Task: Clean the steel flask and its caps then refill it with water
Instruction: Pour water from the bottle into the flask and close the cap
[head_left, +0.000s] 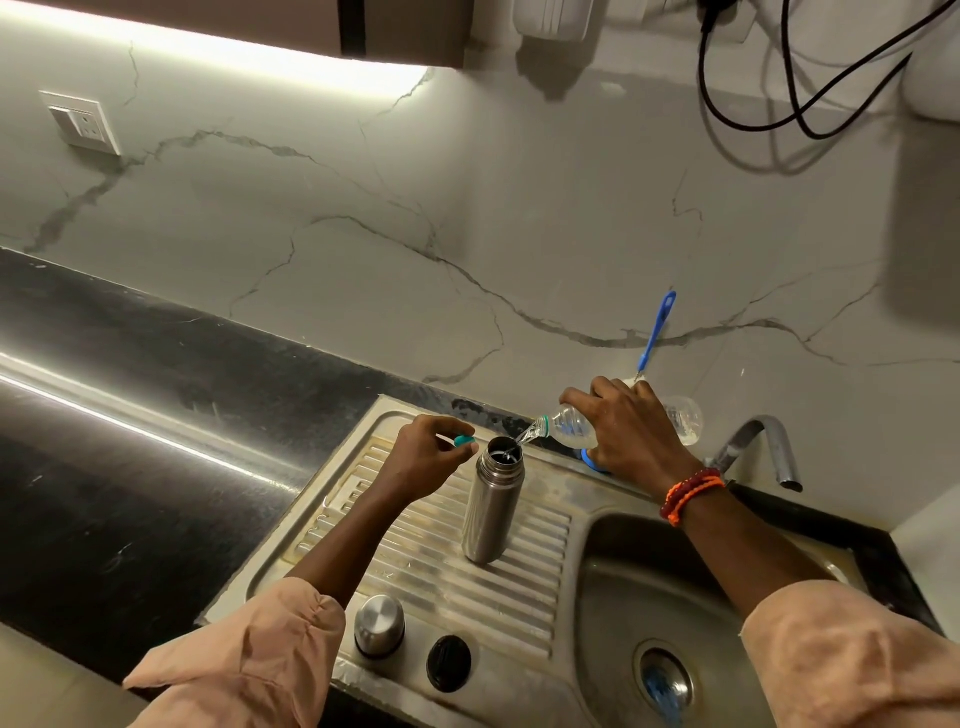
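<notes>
**Head view: refill stage in progress, caps not yet fitted**

Head view shows the cylindrical brushed-steel flask (491, 512) standing upright and uncapped on the ribbed stainless-steel draining board (524, 587), at centre frame, just left of the sink basin (623, 582).

1. Your right hand (631, 434) grips a clear plastic water bottle (569, 423), fingers wrapped over its body. The bottle is tilted neck-down toward the left, and a thin stream of water runs from its neck into the open flask mouth.
2. Your left hand (426, 457) hovers just left of the flask mouth without touching the flask. Its fingertips pinch a small teal bottle cap (464, 441).
3. The domed steel outer cap (380, 626) and the round black inner stopper (449, 663) sit side by side on the near edge of the draining board, lower centre of the frame, well apart from the flask.
4. A blue-handled bottle brush (655, 332) leans against the marble-pattern wall, right of centre, above your right hand.

**Progress assessment**

Judging by the layout, washing appears complete: the brush is set aside, both caps are laid out, and water is going in. Refilling is the current step. The fill level inside the flask cannot be read from this angle.

**Remaining steps**

- Finish pouring and set the bottle upright.
- Fit the black inner stopper, then the steel outer cap.

**Caution**

The flask stands unsupported on a ribbed surface; keep the stream centred on the narrow mouth.
</notes>
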